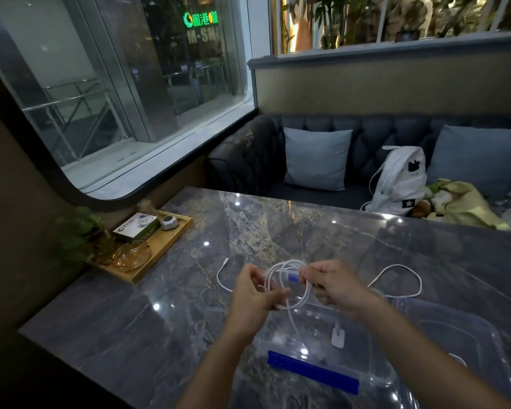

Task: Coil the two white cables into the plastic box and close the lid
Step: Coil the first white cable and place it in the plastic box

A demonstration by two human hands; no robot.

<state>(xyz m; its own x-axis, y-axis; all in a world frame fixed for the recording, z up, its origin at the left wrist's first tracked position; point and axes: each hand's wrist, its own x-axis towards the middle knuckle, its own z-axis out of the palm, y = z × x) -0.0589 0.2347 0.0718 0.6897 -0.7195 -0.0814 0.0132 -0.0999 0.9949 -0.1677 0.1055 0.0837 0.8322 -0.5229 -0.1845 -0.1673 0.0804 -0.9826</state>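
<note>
A white cable (pixel 289 286) is wound in loops between my hands, above the clear plastic box (pixel 375 376). My left hand (pixel 255 293) grips the left side of the coil. My right hand (pixel 335 286) pinches the right side. A loose tail of the cable hangs down into the box, ending in a white plug (pixel 337 337). A second white cable (pixel 398 280) lies loose on the table to the right of my hands. Another white strand (pixel 223 274) trails on the table to the left. The box has a blue clip (pixel 313 371) on its near edge. Its clear lid (pixel 460 340) lies at the right.
A wooden tray (pixel 171 246) with a small box, a glass dish and a small grey object sits at the table's left edge beside a plant (pixel 77 231). Across the marble table (pixel 278 225), a sofa holds cushions, a white backpack (pixel 401 181) and a yellow-green bag.
</note>
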